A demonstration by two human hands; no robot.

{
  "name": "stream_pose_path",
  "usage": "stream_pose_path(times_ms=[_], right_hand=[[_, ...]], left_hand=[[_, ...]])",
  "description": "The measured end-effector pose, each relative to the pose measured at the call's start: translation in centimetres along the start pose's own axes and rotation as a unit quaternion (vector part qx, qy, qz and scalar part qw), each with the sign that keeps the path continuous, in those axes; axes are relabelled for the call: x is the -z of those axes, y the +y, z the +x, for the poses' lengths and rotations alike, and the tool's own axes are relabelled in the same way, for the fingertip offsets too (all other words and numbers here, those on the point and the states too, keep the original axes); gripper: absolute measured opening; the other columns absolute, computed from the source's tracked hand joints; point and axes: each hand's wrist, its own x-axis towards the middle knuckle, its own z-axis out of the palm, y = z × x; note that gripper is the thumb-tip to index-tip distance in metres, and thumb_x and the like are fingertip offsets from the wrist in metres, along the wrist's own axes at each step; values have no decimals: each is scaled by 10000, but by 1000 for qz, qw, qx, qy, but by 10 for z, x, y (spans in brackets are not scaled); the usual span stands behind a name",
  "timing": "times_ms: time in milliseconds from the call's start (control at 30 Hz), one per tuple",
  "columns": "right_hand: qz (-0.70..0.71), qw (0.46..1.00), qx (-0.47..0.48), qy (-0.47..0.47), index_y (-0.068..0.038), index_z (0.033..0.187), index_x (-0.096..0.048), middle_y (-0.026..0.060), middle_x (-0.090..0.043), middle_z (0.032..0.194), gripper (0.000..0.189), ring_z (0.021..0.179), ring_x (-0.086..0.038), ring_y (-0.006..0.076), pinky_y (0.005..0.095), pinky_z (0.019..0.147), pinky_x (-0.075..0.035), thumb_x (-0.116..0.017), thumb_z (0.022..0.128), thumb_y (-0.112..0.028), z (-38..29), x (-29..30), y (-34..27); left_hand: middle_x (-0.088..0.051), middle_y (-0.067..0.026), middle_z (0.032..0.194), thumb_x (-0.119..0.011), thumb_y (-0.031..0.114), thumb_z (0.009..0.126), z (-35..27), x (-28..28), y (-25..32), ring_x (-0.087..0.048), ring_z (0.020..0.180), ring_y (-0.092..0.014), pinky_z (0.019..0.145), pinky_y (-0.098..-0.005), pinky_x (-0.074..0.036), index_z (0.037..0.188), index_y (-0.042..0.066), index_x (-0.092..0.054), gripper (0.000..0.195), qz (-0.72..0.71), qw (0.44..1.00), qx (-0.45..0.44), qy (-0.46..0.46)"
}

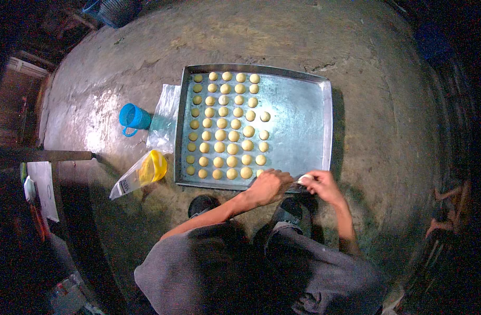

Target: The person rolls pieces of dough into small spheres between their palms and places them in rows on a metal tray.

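A shallow metal baking tray [295, 153] lies on the floor before me, with rows of round pale-yellow dough balls [221, 135] over its left and middle. My left hand [272, 183] is over the tray's near edge, back upward and fingers curled; what its fingertips hold is hidden. Beside it, at the near right corner, my right hand [323, 186] pinches a small whitish lump [305, 178], perhaps dough. The fingertips of both hands nearly meet at this lump. One dough ball in the nearest row is partly covered by my left hand.
Left of the tray are a blue plastic mug [134, 118], a clear plastic bag [163, 118] and a cone-shaped clear bag with yellow contents [148, 169]. A wooden bar [63, 155] juts in from the left. My shoes [203, 204] are close to the tray's near edge.
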Motion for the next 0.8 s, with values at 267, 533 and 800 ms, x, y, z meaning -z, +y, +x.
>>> stream_pose_path(times_ms=[267,533,800], right_hand=[[278,882,170,340,-38,1296,-578,95,-672,1088,338,943,-651,166,301,820,-523,-609,997,-194,-24,57,-7],[142,928,127,320,-68,1220,-653,-9,-630,948,276,751,-483,58,217,654,-400,-534,1025,-224,9,-48,16],[-97,925,250,271,17,1536,-260,279,-276,1577,556,1476,-245,423,497,1210,-172,-414,1039,-181,22,-168,-28]], left_hand=[[-533,-196,1265,-529,355,1017,21,-12,18,-530,1153,-398,966,-487,-443,1377,52,-495,472,-54,992,85,75],[-475,-201,1450,-448,444,1042,45,-40,-5,-428,1349,-383,1145,-459,-335,1502,43,-380,614,-255,955,105,109],[-349,-140,1575,-250,563,1054,29,-33,-23,-333,1446,-306,1209,-449,-251,1537,39,-311,716,-737,626,159,199]])
